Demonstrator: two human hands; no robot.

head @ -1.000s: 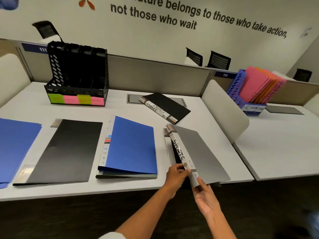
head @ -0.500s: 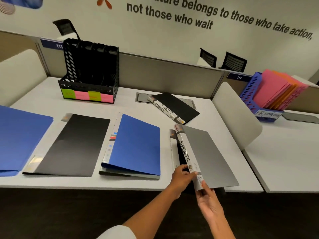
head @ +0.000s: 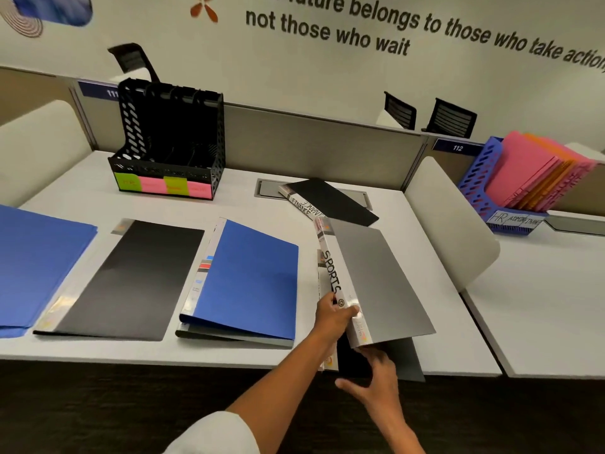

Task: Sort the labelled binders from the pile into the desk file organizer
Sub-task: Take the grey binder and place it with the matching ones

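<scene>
A grey binder point(head: 376, 276) with SPORTS on its spine is tilted up off a black binder point(head: 402, 358) at the desk's front edge. My left hand point(head: 332, 317) grips its spine near the lower end. My right hand point(head: 376, 385) touches its bottom corner from below, fingers spread. A black binder marked FINANCE point(head: 330, 199) lies behind it. A blue binder point(head: 248, 280), another black binder point(head: 131, 280) and a blue one point(head: 36, 263) lie in a row to the left. The black desk file organizer point(head: 170, 142) with green and pink labels stands at the back left, its slots dark.
A white curved divider point(head: 448, 221) separates this desk point(head: 229, 198) from the one on the right, where a blue organizer point(head: 484, 188) holds pink and orange folders. A grey partition runs along the back. The desk's front edge is just under my hands.
The SPORTS binder has risen and tilted further off the black binder beneath. My right hand has slipped lower, under its bottom corner. The camera has moved closer and to the left.
</scene>
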